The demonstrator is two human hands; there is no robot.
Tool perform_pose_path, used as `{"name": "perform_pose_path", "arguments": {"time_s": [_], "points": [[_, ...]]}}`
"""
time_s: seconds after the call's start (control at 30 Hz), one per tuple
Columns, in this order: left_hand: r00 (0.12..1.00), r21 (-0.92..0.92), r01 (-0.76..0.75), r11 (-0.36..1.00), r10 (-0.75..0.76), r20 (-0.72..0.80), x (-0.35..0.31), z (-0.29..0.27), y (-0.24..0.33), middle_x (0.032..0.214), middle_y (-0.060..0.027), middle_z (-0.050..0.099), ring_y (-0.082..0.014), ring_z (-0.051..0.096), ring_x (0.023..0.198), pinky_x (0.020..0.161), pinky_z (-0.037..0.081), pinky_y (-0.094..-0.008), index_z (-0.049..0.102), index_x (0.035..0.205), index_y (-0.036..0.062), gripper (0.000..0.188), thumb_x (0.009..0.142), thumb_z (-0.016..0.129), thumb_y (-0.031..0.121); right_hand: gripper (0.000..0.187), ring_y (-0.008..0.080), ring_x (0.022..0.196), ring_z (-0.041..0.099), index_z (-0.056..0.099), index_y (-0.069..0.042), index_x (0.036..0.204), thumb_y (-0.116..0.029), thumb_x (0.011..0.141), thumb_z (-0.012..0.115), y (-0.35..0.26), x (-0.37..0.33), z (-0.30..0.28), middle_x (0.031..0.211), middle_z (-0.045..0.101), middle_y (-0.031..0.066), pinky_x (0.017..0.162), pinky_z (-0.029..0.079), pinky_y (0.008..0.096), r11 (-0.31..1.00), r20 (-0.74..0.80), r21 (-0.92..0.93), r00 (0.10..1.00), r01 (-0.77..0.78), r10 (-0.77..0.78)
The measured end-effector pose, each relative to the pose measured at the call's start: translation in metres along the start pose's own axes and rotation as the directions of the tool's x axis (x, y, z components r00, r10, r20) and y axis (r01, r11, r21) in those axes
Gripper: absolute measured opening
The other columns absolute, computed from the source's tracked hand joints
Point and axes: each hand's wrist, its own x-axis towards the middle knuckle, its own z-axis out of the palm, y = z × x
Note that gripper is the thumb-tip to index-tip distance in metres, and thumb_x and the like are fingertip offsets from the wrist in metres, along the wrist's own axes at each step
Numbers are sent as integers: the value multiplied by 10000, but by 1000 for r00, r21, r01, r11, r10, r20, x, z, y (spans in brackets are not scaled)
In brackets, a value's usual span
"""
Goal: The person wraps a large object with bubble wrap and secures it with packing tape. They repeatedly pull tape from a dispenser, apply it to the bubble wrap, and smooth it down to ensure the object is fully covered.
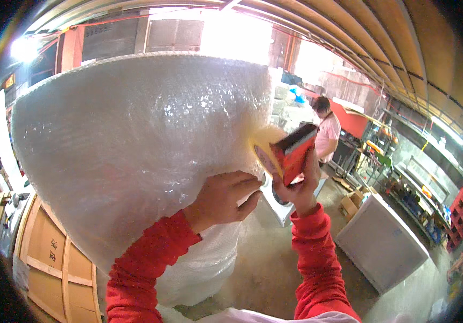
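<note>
A tape dispenser point(296, 156) with a red body and a dark front edge is gripped in my right hand point(303, 185), raised in front of me. On its left side sits a yellowish tape roll point(266, 159), partly blurred. My left hand point(223, 198) is just left of the dispenser, its fingers bent and the thumb apart from them, with nothing visible in between. Behind that hand stands a very large object swathed in bubble wrap point(134, 124); whether my fingers touch the wrap I cannot tell. What lies inside the wrap is hidden.
At the left stands a wood-framed brown panel point(51, 247). A white box-shaped block point(385, 242) rests on the floor at the right. Farther back, a person in a pink shirt point(328, 132) stands beside a cluttered workbench point(417, 196). Cardboard boxes point(354, 202) lie near the white block.
</note>
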Motion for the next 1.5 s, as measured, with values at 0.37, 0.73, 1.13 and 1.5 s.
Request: {"name": "perform_pose_path", "arguments": {"time_s": [0.37,0.73,1.13,1.5], "points": [[927,-416,374,829,-328,180,103,-72,38,843,-52,743,-139,678,766,724,550,-321,768,1043,5,269,946,723,252,964,316,796,655,478,-125,1484,-190,616,894,3,-8,2,1072,606,215,617,550,372,988,-46,146,998,47,-41],[924,-74,335,939,-343,-169,108,-79,0,747,-158,733,-192,702,654,660,550,-346,754,890,-28,158,922,680,108,805,345,788,704,592,-223,1457,-280,693,836,-20,42,-45,1038,676,189,710,599,437,953,425,121,882,-277,202],[938,708,165,687,114,-329,85,-30,-27,1286,-100,585,-289,634,1126,839,581,-437,634,1361,237,479,891,719,210,858,403,747,689,533,-276,1511,-258,681,747,-6,-4,-101,925,690,229,732,578,478,896,817,-215,432,-389,383],[753,676,-541,500,-71,654,10,86,-1,1533,-275,441,-393,350,1481,1261,183,-532,534,1419,-77,624,951,581,332,581,358,726,723,704,-178,1256,-254,684,763,-7,16,-52,805,723,126,647,583,476,975,962,-205,167,-84,217]]}}
